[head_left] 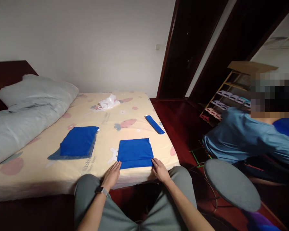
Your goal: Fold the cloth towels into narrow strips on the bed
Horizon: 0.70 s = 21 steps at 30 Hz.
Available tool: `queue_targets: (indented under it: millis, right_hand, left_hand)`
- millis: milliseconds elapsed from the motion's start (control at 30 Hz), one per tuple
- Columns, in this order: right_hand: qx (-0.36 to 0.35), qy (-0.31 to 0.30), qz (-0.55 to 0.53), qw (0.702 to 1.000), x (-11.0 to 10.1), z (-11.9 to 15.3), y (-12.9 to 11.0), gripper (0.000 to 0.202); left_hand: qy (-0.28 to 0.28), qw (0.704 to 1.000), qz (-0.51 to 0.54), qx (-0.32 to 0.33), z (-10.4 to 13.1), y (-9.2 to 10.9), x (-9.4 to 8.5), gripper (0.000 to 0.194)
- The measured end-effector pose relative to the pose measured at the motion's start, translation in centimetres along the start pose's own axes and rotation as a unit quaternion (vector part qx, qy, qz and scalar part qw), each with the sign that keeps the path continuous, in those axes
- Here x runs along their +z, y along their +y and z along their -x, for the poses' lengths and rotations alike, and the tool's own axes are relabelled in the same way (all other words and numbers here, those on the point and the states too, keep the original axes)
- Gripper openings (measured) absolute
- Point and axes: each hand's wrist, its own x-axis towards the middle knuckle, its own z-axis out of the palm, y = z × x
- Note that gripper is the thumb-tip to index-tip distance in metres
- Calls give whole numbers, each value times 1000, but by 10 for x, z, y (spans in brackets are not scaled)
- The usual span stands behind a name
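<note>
A blue cloth [135,149] lies flat near the bed's front edge, with a narrow strip folded over along its near side. My left hand [112,175] is closed on the left end of that strip, fingertips at the corner. At the opposite end, my right hand [161,170] grips the right corner of the strip; its thumb is hard to make out. Further left lies a stack of blue cloths [78,141], a greyish-blue layer showing underneath. A narrow rolled blue cloth [154,124] with a small white tag rests near the bed's right edge.
The bed [125,112] has a patterned yellow sheet. A crumpled white plastic bag [109,102] and a grey quilt [36,106] are on it. To the right are a round stool [231,184], a person in a blue shirt [233,133] and a shoe rack [231,85].
</note>
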Motion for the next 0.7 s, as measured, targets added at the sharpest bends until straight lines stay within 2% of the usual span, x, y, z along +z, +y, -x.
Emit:
queue_targets:
  millis: [200,300,433,600,700]
  right_hand:
    - [-1,-56,2,998,-11,-11,8,57]
    - [7,-55,30,998,-18,-13,6,54]
    - [36,-56,36,997,-25,-11,-1,51]
    - [107,-41,-52,992,-26,-13,0,43]
    - [172,-27,-137,975,-20,-15,9,42]
  left_hand:
    - [-89,994,68,6,-8,-17,-18,49]
    - [-84,992,85,-29,-6,-14,-23,51]
    - [-81,993,49,-75,-3,-4,-26,57]
    - [-81,991,69,-85,-4,-2,-25,50]
    - [-58,986,109,-109,-4,-4,-23,46]
